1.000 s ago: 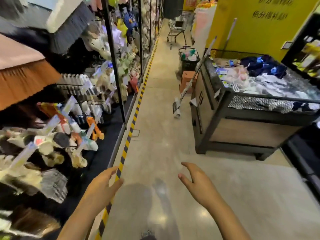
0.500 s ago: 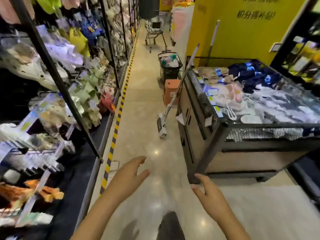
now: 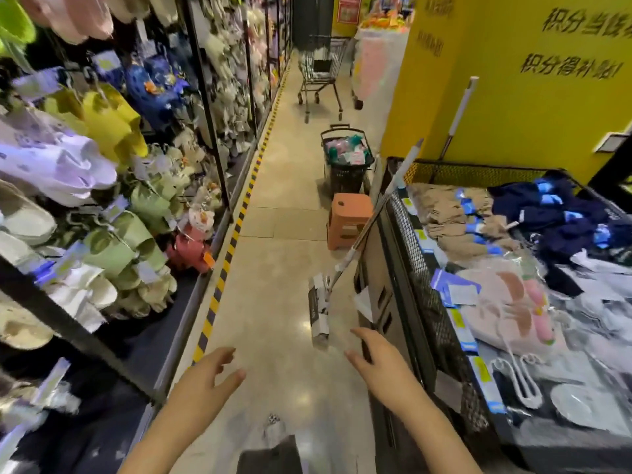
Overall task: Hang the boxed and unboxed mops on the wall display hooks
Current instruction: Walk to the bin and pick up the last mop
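On the left runs the wall display (image 3: 113, 186), hung thick with slippers in green, yellow and lilac, with a yellow-and-black striped strip (image 3: 225, 265) on the floor along its foot. The left hand (image 3: 205, 381) is out low over the aisle floor, fingers loose and spread, grasping nothing. Just right of it the right hand (image 3: 383, 364) is likewise released and empty, reaching forward.

Ahead of the right hand, near but not touched, stands the boxed mop (image 3: 318, 309): its head in a grey carton on the floor, its long handle leaning up against the corner of the mesh bin (image 3: 427, 302) full of socks and packets. A second mop pole (image 3: 460, 114) leans against the yellow wall behind the bin; its head is hidden. Further down the aisle are an orange stool (image 3: 349, 220), a black basket (image 3: 345, 162) and a trolley (image 3: 319, 66).

I'd say the step in hand is the approach to fetch the next mop. The next move calls for closing a hand round the leaning handle, lifting the carton off the floor without it snagging the bin, then turning toward the hooks.

Compared with half a second back, the person has walked forward: the mop and bin sit closer and larger, both hands are still empty, and the brush section of the display has passed out of sight.
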{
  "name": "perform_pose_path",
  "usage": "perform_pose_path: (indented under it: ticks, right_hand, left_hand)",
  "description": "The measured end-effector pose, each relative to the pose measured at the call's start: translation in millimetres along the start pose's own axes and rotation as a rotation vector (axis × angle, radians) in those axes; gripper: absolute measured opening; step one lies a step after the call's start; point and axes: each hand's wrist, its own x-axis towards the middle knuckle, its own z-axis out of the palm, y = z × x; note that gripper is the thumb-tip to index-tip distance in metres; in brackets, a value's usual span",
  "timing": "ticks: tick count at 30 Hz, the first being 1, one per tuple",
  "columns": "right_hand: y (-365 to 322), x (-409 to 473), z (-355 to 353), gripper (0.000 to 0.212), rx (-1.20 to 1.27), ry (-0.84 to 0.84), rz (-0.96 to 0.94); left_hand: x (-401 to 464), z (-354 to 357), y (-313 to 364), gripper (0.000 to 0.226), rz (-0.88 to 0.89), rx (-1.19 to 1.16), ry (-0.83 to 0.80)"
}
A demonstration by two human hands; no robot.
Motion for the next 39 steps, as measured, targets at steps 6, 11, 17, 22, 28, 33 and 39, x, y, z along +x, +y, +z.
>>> perform_pose_path:
  ticks: [6,11,17,22,28,33,39]
  right_hand:
    - [5.8,151.3,-32.8,0.045,0.046,0.091,0.114]
    - [17.6,245.1,-77.9,0.041,0.203,0.231,0.238]
    - [48.5,371.7,-143.5,0.051,0.401,0.362,0.386]
    - [72.6,485.7,-198.9,0.058,0.462,0.523,0.391]
    - [91.3,589.0,-230.9,0.081,0.540,0.598,0.540]
    - [88.3,611.4,-219.1,0.052,0.514,0.743,0.536]
    - [42.2,610.9,-167.9,0.029,0.439,0.547,0.130]
  left_hand:
    - [173.6,-26.3,50.9,0.051,0.101,0.034,-0.066]
    - [291.9,-39.4,123.3,0.049,0.198,0.094,-0.151]
    - [379.6,-28.2,176.6,0.043,0.199,0.023,-0.186]
    - [422.1,-17.7,192.1,0.042,0.118,-0.008,-0.175]
    - [453.5,-16.9,198.2,0.041,-0.001,-0.093,-0.143]
    - [471.7,-9.1,199.6,0.040,-0.076,-0.166,-0.094]
    - [482.8,7.6,201.1,0.041,-0.128,-0.207,-0.046]
